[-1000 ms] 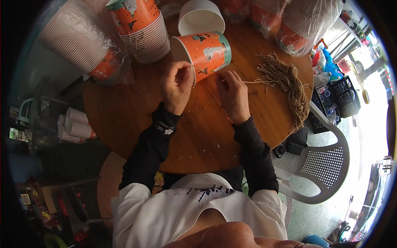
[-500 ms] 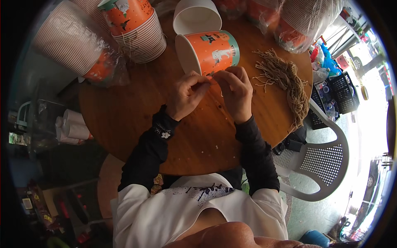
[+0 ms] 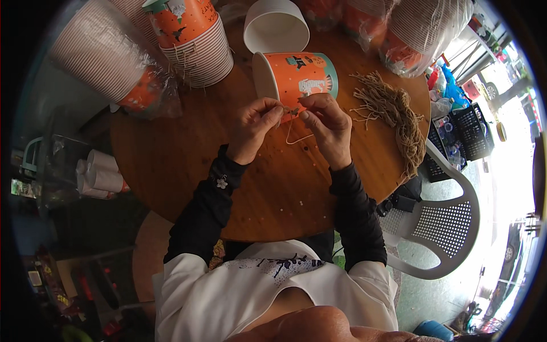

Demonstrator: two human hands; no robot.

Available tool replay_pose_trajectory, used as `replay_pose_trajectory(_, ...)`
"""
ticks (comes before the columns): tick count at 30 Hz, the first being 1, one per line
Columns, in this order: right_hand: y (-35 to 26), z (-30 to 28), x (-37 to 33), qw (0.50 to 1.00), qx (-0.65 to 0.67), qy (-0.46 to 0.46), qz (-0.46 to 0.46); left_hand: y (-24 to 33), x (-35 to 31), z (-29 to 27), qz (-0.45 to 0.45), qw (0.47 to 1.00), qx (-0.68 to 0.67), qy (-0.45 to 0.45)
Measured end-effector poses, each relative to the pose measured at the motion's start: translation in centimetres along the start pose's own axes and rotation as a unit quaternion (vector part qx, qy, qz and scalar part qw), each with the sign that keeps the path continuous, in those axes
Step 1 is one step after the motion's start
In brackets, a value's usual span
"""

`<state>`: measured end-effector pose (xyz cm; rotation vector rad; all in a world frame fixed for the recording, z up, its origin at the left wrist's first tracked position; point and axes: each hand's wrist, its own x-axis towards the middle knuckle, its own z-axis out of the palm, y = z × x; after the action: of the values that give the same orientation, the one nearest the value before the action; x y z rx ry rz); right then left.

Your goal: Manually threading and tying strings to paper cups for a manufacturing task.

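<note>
An orange paper bucket (image 3: pixel 302 71) with a teal band and printed figures lies on its side on the round wooden table, its white mouth facing left. Just in front of it both hands meet over a thin piece of string (image 3: pixel 292 141), which hangs in a loop below the fingers. My left hand (image 3: pixel 254 126) pinches the string between thumb and fingers. Close by on the right, my right hand (image 3: pixel 329 128) is closed in a pinch too, at the string's other side. Small knot details are hard to make out. A bundle of tan strings (image 3: pixel 396 119) lies to the right.
A white tub (image 3: pixel 276 28) stands behind the bucket. Stacked paper buckets (image 3: pixel 199 51) stand at the back left, near a plastic-wrapped stack (image 3: pixel 105 57). More wrapped buckets (image 3: pixel 419 34) fill the back right. A plastic chair (image 3: pixel 444 228) is at the table's right edge.
The bucket has shifted slightly right and nearer. My fingertips have moved a little apart, with my right hand turned, and a string loop now hangs below them.
</note>
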<state>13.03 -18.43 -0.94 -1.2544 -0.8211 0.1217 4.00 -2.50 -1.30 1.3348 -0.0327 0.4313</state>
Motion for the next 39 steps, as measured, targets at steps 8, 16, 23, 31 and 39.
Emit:
replay_pose_trajectory(8, 0.2, 0.1, 0.0, 0.998, 0.054, -0.025, 0.012, -0.2, -0.3, 0.3, -0.015, 0.999, 0.034, -0.003)
replay_pose_trajectory(16, 0.6, 0.2, -0.1, 0.995, -0.048, 0.082, 0.004, 0.1, 0.2, 0.6, 0.071, 0.983, 0.17, 0.01)
replay_pose_trajectory(23, -0.5, 0.4, 0.2, 0.973, -0.163, 0.127, -0.106, 0.9, 0.2, 0.0, 0.159, 0.925, 0.343, 0.046)
replay_pose_trajectory(31, -0.9, 1.7, -0.3, 0.951, -0.241, 0.045, -0.187, 2.0, -0.6, 1.2, -0.032, 0.998, 0.038, 0.029)
replay_pose_trajectory(39, -0.5, 1.6, -0.2, 0.976, -0.172, 0.054, -0.125, 1.3, -0.6, 2.2, -0.018, 0.998, 0.066, -0.012)
